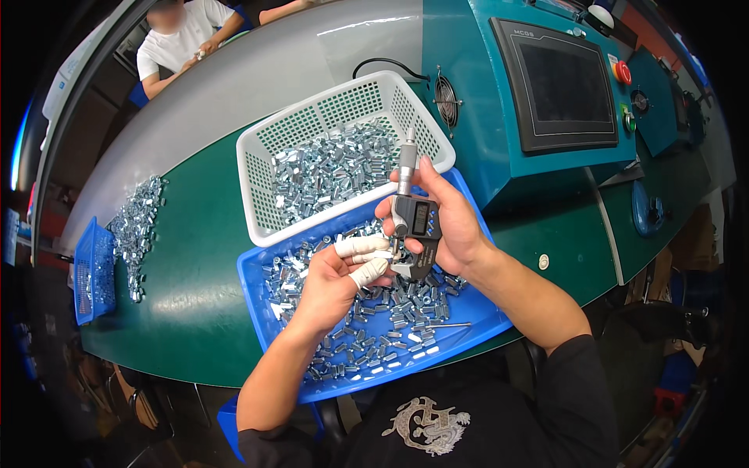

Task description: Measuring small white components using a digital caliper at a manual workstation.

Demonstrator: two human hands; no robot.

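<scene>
Nuts, small and shiny, lie in a loose heap (136, 226) on the green table (195, 281) at the far left, next to a small blue basket (94, 269) that holds some more. Nearer the middle, the left hand (331, 285), with white covers on its fingertips (367, 273), pinches a tiny metal piece and holds it at the mouth of a digital measuring tool (412, 222). The piece is too small to see well. It could slip out and get lost among the others below, because the grip is only at the tips. The right hand (452, 226) is wrapped around the tool. Under both hands, a blue tray (480, 316) is full of scattered nuts. Behind it, a white basket (257, 183) holds a big pile of the same nuts.
</scene>
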